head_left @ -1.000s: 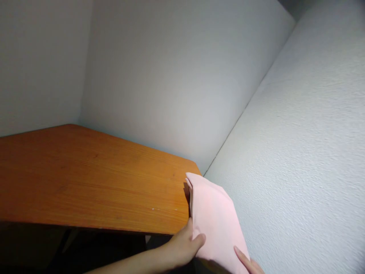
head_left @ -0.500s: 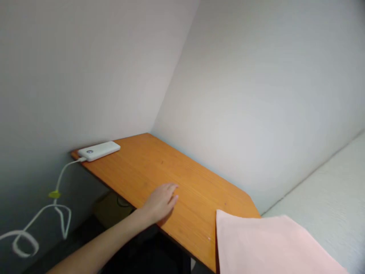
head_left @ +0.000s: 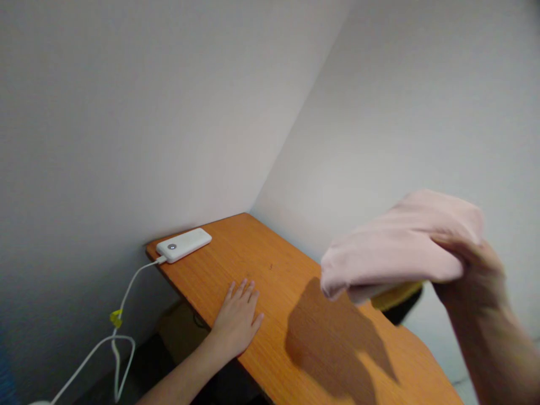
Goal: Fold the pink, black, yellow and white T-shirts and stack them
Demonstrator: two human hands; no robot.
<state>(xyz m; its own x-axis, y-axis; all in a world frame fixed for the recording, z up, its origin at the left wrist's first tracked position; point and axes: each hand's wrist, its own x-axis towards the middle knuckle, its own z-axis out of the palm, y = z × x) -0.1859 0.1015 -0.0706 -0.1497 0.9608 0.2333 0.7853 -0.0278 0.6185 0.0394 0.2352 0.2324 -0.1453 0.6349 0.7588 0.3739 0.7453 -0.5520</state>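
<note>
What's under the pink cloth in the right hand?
Under the pink cloth, a yellow edge and a black piece show; the cloth covers the rest, so what they belong to can't be told. Lower down, a shadow falls on the tabletop.

The light is dim and soft, apparently from above, its source out of view. The plain pale grey wall on the right catches more of it than the smooth grey wall on the left, which darkens low down. Beneath the orange-brown wood-grained worktop everything sinks to near black. The folded pale pink cloth casts a broad shadow onto the wood. The bare right hand and its forearm are blurred; the bare left hand is sharper. The extreme top right corner darkens.
</note>
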